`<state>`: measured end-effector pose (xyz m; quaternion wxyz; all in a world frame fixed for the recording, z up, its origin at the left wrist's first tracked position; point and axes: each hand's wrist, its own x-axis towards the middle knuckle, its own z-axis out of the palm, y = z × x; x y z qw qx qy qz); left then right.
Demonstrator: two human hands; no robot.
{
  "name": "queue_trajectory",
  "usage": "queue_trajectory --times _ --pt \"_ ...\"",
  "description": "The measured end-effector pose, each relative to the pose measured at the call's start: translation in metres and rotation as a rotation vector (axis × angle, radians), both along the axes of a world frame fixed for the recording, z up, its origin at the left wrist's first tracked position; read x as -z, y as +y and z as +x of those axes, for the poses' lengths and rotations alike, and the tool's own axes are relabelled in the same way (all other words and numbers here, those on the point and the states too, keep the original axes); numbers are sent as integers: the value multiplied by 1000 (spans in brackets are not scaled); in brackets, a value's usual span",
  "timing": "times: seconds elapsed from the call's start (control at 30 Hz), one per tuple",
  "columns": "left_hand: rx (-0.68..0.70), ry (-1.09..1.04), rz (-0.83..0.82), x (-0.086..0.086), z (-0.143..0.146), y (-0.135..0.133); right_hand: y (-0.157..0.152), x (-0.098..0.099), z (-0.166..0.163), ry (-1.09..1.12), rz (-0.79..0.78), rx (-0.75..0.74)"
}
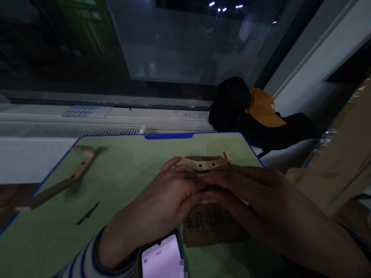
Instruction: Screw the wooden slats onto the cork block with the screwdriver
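A pale wooden piece with two dark holes (206,165) lies over a brown cardboard piece (214,235) with dark printed characters. My left hand (179,189) curls over the wood's left end, the thumb reaching below it. Coming in from the right, my right hand (255,193) has thumb and index finger closed together close to my left thumb. Something dark shows between those fingertips, too small and shadowed to name. Both hands cover much of the wood and the cardboard's upper part.
On the green table (130,162) at left lies a curved wooden bar (82,166), near a thin dark blade-like piece (87,213). A lit phone (162,256) sits below my left wrist. Beyond are a black bag (232,102), an orange cap (262,106) and a cardboard box (344,150).
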<state>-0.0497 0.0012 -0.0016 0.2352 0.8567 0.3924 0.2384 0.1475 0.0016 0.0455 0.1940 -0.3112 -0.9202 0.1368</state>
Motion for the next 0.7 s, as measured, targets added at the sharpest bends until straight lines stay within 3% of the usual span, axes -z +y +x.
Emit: queue_trajectory --times 0.33,0.7 --pt "-68 -29 70 1 4 0 -2 1 -1 -16 55 42" --pt "23 -62 64 6 2 3 1 -2 4 23 41 -30"
